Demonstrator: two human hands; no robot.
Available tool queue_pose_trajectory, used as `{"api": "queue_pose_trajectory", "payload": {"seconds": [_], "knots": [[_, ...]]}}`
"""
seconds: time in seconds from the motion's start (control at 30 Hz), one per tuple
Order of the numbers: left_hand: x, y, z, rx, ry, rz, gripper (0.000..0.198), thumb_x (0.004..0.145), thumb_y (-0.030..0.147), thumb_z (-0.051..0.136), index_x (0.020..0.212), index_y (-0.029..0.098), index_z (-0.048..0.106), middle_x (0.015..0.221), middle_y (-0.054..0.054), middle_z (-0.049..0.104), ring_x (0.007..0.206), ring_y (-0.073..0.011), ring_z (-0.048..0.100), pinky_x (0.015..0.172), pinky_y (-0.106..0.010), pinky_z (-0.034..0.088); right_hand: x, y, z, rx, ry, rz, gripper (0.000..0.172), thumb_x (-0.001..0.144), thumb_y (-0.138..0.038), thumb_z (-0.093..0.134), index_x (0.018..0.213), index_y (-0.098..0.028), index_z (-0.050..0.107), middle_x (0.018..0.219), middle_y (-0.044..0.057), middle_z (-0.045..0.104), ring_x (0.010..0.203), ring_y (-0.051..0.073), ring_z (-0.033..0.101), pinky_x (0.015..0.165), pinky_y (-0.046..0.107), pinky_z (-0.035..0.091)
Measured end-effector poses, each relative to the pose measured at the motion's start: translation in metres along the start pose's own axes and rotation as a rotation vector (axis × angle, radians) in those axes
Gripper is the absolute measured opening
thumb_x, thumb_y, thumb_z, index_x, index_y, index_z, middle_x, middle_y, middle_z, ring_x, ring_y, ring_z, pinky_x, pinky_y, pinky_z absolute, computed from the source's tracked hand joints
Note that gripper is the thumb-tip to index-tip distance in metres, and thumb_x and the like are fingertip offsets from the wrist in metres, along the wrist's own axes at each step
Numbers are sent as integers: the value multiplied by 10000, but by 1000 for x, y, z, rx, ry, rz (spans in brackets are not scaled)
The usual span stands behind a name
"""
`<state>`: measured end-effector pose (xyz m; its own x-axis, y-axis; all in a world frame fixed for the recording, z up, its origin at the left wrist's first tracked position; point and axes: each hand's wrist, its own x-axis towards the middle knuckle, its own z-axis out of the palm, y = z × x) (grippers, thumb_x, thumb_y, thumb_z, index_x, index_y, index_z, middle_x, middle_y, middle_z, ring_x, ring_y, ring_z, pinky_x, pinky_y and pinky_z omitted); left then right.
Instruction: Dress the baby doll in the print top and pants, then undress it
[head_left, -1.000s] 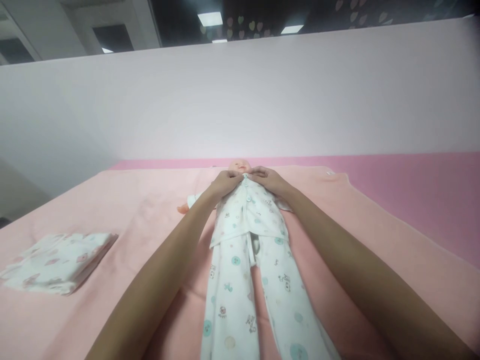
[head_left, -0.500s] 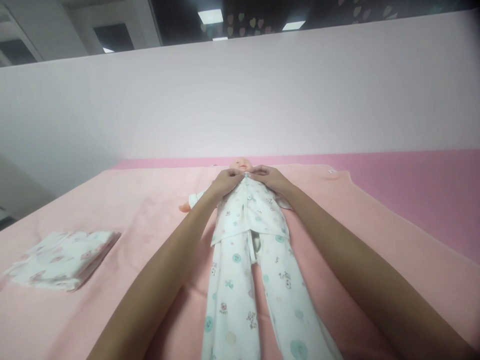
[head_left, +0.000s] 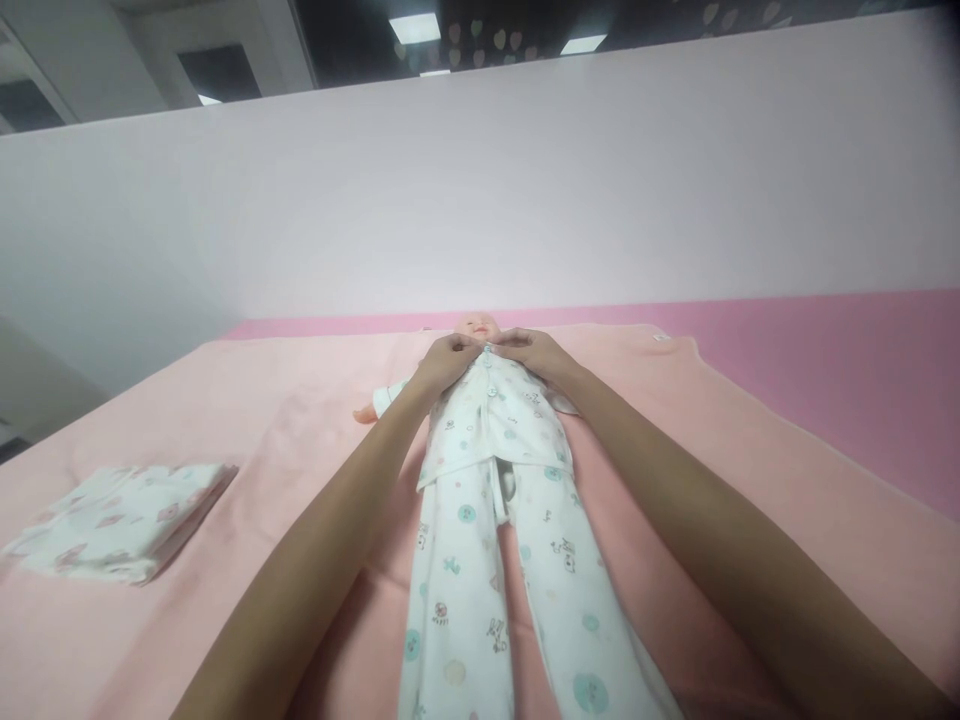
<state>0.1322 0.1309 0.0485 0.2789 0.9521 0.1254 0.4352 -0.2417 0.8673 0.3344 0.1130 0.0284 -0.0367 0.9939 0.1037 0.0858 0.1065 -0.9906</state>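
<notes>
A baby doll (head_left: 478, 326) lies on its back, head at the far end. It wears a white printed shirt (head_left: 499, 420) with buttons down the front and matching trousers (head_left: 457, 590). At the neckline, my left hand (head_left: 450, 358) pinches the shirt's edge from the left. My right hand (head_left: 534, 352) pinches the collar from the right, close to the top button (head_left: 487, 349). Both sets of fingertips nearly meet there, and the exact grip is partly hidden. The doll's bare hand (head_left: 365, 413) sticks out of a sleeve at the left.
A folded white printed cloth (head_left: 120, 520) lies on the left of the peach blanket (head_left: 300, 420). Under the blanket, a pink surface (head_left: 825, 370) shows at the right and back. A pale wall (head_left: 525, 200) rises behind.
The view has shifted slightly, so everything sits a little further left. Both hands stay at the shirt's collar, with only small finger movement.
</notes>
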Motion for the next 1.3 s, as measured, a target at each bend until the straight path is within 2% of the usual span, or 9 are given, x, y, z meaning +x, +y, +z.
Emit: {"api": "queue_pose_trajectory", "payload": {"seconds": [0.17,0.4,0.63,0.8,0.9,0.97,1.07,1.17,1.3], "knots": [[-3,2,1,3,66,-17,318,836,469,728,1007,202,748,1150,-93,777,1133,-293,678,938,-368,497,-6,-8,2,-103,-6,-19,278,855,-338,801,1082,-179,777,1210,69,737,1136,198,672,1082,352,501],[-6,1,-4,-8,54,-21,342,831,487,736,1041,217,733,1156,-83,770,1087,-281,683,878,-350,494,-3,-4,2,-302,42,-84,289,886,-437,757,1069,-215,782,1210,59,733,1114,211,656,1035,356,500],[-11,5,-10,40,38,9,318,879,488,694,1043,216,706,1200,-87,750,1100,-287,660,914,-364,488,-4,-3,2,-317,20,-76,308,919,-459,717,1111,-227,785,1205,58,734,1077,214,664,986,354,514],[-7,-20,-35,312,100,29,365,886,592,637,974,247,721,1177,-98,754,1128,-330,643,984,-417,468,-6,-10,-11,-420,12,-123,328,922,-453,712,1152,-230,784,1181,75,733,1041,215,651,991,365,506],[-7,-39,-49,340,40,-60,514,887,726,568,989,254,746,1205,-118,758,1110,-356,661,963,-419,470,-6,-7,-20,-559,74,-86,323,940,-454,698,1138,-210,775,1169,89,732,1008,217,648,989,357,489],[-8,-48,-51,308,17,-104,627,881,807,512,1019,248,762,1245,-136,752,1108,-372,674,939,-412,473,-7,1,-22,-650,108,-37,365,999,-516,605,1084,-201,768,1142,102,736,975,228,653,948,351,486],[-9,-56,-46,362,71,-73,705,903,837,433,993,226,773,1188,-168,768,1112,-405,680,938,-426,461,-10,20,-19,-758,143,-23,588,1083,-608,351,980,-188,751,1086,134,738,955,249,654,930,359,467],[-10,-61,-36,536,86,-22,748,998,767,249,1015,215,754,1122,-172,775,1085,-403,687,932,-456,464,-11,37,-13,-824,170,-52,701,1100,-627,209,993,-175,734,1103,156,729,1010,268,649,960,363,445],[-12,-59,-27,725,76,27,759,1069,618,70,1101,211,709,1167,-158,754,1085,-373,687,920,-481,485,-9,44,-8,-916,168,-74,712,1116,-580,142,1047,-153,708,1134,167,714,1043,273,640,960,357,436]]}}
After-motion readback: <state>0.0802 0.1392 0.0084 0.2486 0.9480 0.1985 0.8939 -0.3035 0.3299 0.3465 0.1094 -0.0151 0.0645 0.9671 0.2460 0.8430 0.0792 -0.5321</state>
